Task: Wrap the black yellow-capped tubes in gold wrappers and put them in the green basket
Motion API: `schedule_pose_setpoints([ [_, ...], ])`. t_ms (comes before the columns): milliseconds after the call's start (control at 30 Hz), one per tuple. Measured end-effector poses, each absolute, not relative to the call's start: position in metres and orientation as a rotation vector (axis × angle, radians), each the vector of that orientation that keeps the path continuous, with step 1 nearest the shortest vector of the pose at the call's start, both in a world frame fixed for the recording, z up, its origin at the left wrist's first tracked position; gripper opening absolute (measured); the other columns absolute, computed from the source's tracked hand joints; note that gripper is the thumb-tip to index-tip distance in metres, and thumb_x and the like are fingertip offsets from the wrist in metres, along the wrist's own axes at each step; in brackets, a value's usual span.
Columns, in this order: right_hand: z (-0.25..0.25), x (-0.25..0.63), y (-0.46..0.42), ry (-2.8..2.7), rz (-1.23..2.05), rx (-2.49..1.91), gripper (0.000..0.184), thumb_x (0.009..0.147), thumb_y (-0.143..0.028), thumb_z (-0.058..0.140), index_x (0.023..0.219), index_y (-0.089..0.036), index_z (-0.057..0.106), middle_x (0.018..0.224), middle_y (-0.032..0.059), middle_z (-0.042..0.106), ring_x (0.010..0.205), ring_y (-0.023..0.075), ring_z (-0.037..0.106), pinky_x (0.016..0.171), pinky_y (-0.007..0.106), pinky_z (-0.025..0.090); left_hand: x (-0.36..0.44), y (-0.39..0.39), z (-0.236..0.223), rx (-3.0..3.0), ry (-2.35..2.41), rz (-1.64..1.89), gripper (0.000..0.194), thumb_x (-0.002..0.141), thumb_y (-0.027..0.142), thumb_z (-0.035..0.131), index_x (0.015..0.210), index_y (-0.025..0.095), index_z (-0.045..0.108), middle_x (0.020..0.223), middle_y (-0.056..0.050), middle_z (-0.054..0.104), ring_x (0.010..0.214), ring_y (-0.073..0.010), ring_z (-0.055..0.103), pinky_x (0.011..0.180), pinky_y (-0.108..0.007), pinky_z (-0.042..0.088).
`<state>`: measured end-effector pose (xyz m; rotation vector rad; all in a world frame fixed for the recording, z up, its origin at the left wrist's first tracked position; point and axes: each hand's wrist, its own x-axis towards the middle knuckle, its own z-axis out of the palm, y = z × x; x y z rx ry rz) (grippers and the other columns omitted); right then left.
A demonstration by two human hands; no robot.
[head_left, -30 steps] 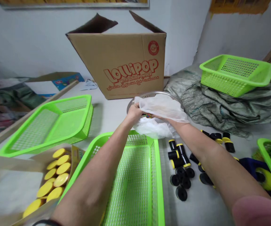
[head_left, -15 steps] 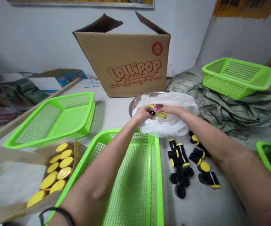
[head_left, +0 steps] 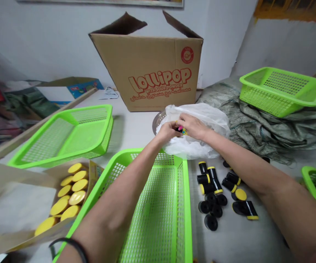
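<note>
My left hand [head_left: 168,132] is closed around a small black container [head_left: 179,129], mostly hidden by the fingers. My right hand [head_left: 193,126] arches over it, its fingers pinched at a small pink thing [head_left: 180,128] beside the container's mouth. Both hands are above a white plastic bag [head_left: 202,149] that lies spread open in a metal bowl with a holed rim [head_left: 158,119]. Small colourful candies [head_left: 184,132] show in the bag between the hands.
Under my left forearm lies a long green basket [head_left: 160,204]. Black containers with yellow ends [head_left: 214,179] lie right of it. At left are a box of yellow-topped containers [head_left: 90,182] and another green basket [head_left: 88,137]. A lollipop carton [head_left: 158,51] stands behind.
The bag was folded over my hands, then opened to show candies and the black container in my left hand. My right hand has since moved up and over the container.
</note>
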<state>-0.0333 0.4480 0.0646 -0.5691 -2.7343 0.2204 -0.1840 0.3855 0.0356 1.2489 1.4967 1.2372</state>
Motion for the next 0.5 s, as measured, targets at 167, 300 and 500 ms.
schedule_pose_setpoints([
  [167, 0.062, -0.03, 0.445, -2.77, 0.026, -0.573, 0.021, 0.09, -0.017, 0.047, 0.107, -0.02, 0.059, 0.11, 0.0071, 0.058, 0.088, 0.0188, 0.052, 0.07, 0.028, 0.037, -0.184, 0.384, 0.036, 1.246, 1.485, 1.245, 0.028, 0.045, 0.005, 0.075, 0.068, 0.015, 0.065, 0.061, 0.006, 0.063, 0.058, -0.0102, 0.053, 0.06, -0.024, 0.041],
  [300, 0.065, -0.025, 0.441, -2.757, 0.155, -0.671, 0.024, 0.089, -0.015, 0.046, 0.108, -0.021, 0.059, 0.112, 0.0067, 0.059, 0.09, 0.0192, 0.055, 0.071, 0.028, 0.039, -0.185, 0.384, 0.034, 1.249, 1.479, 1.247, 0.031, 0.044, 0.006, 0.075, 0.073, 0.015, 0.067, 0.063, 0.005, 0.064, 0.059, -0.0109, 0.055, 0.061, -0.024, 0.042],
  [500, 0.059, -0.019, 0.445, -2.63, 0.568, -0.919, 0.03, 0.085, -0.018, 0.051, 0.113, -0.025, 0.06, 0.106, 0.007, 0.067, 0.093, 0.0253, 0.062, 0.08, 0.036, 0.045, -0.187, 0.387, 0.029, 1.284, 1.486, 1.271, 0.032, 0.043, 0.006, 0.074, 0.073, 0.016, 0.068, 0.065, 0.005, 0.065, 0.064, -0.0114, 0.057, 0.063, -0.024, 0.044],
])
